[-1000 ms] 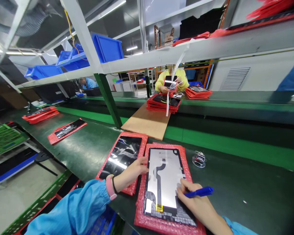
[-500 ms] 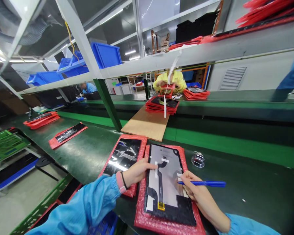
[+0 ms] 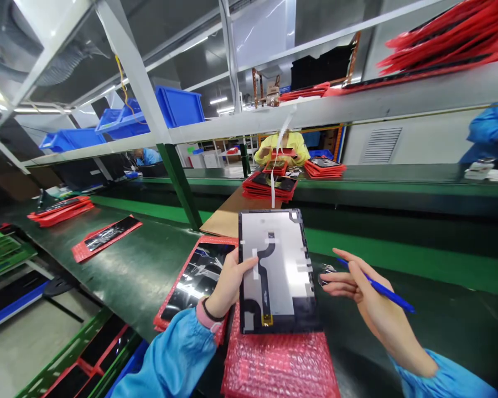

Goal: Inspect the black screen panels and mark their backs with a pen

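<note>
My left hand (image 3: pixel 229 281) grips a tablet screen panel (image 3: pixel 284 265) by its left edge, thumb on the silvery back. A black flex cable and several white tape pieces show on that back. The panel is tilted up above a red bubble-wrap bag (image 3: pixel 280 362). To the right of the panel, my right hand (image 3: pixel 367 296) is clear of it and holds a blue pen (image 3: pixel 388 294) between thumb and index finger, the other fingers stretched out. Behind its fingertips lies a small clear round object (image 3: pixel 327 271), partly hidden. Left of the panel, a black screen (image 3: pixel 201 273) rests on red bubble wrap.
A brown board (image 3: pixel 224 215) with a stack of red-wrapped panels (image 3: pixel 269 187) lies beyond. A green post (image 3: pixel 178 185) and a white shelf beam (image 3: pixel 315 113) stand in front. A person in yellow (image 3: pixel 301 148) sits across; blue sleeves (image 3: pixel 487 130) show far right.
My left hand has lifted the panel off the red bubble wrap and tilted it up. My right hand has moved away to the right with the pen.
</note>
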{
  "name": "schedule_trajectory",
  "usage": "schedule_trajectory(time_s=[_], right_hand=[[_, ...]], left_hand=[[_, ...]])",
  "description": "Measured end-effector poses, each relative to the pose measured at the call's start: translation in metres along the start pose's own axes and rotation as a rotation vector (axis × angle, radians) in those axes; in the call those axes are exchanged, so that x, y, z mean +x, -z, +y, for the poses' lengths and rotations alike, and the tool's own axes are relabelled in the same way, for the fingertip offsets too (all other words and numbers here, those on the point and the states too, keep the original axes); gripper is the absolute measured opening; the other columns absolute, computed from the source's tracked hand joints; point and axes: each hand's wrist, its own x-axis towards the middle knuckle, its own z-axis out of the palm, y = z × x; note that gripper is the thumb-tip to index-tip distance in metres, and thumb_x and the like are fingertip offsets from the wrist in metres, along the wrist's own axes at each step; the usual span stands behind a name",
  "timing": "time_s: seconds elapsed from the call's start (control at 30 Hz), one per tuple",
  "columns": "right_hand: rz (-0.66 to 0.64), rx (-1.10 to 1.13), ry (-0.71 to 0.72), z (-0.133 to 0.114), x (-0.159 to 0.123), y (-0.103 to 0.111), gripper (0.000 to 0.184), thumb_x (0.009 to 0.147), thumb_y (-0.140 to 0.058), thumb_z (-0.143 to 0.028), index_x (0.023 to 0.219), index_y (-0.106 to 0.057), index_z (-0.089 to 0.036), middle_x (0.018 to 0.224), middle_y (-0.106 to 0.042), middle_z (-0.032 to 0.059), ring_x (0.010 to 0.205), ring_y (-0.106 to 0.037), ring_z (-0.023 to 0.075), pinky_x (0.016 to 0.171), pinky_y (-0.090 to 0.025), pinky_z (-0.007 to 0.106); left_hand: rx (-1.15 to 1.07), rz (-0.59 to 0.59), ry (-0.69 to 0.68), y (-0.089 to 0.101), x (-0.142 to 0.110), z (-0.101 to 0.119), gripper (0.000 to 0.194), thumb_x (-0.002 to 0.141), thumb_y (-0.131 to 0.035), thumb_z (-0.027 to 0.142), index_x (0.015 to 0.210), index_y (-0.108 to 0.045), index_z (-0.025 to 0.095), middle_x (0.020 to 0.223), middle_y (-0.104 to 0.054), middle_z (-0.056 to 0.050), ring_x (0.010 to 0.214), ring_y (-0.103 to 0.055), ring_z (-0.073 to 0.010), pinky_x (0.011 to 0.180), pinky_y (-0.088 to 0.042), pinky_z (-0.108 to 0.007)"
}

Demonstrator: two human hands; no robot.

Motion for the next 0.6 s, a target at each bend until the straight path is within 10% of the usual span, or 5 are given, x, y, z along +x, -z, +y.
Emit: schedule_trajectory(time_s=[0.2, 0.33, 0.6], right_hand=[[-0.235, 0.275, 0.004, -0.017, 0.002, -0.031, 0.039, 0.082, -0.067, -0.041, 0.119, -0.058, -0.030, 0.135, -0.057, 0.0064, 0.118, -0.058, 0.0275, 0.089, -0.053, 0.044], [-0.331, 0.415, -0.055, -0.020, 0.005, -0.043, 0.051, 0.064, -0.073, -0.062, 0.102, -0.068, -0.028, 0.116, -0.070, 0.0072, 0.110, -0.063, 0.0328, 0.090, -0.050, 0.052], [-0.311, 0.376, -0.056, -0.030, 0.001, -0.046, 0.029, 0.059, -0.077, -0.052, 0.067, -0.073, -0.025, 0.075, -0.077, 0.0052, 0.091, -0.071, 0.0331, 0.093, -0.049, 0.051]], left_hand=[[0.712, -0.070, -0.910, -0.003, 0.000, 0.010, 0.022, 0.081, -0.058, 0.012, 0.099, -0.069, 0.018, 0.090, -0.076, -0.007, 0.079, -0.072, -0.0194, 0.071, -0.056, -0.026], [1.021, -0.357, -1.417, -0.008, 0.005, 0.011, 0.046, 0.081, -0.051, 0.002, 0.125, -0.057, 0.013, 0.114, -0.069, -0.015, 0.112, -0.062, -0.0237, 0.096, -0.051, -0.037], [1.106, -0.483, -1.493, -0.025, -0.005, 0.026, 0.033, 0.087, -0.049, 0.015, 0.120, -0.055, 0.012, 0.118, -0.067, -0.017, 0.127, -0.049, -0.0283, 0.103, -0.043, -0.050]])
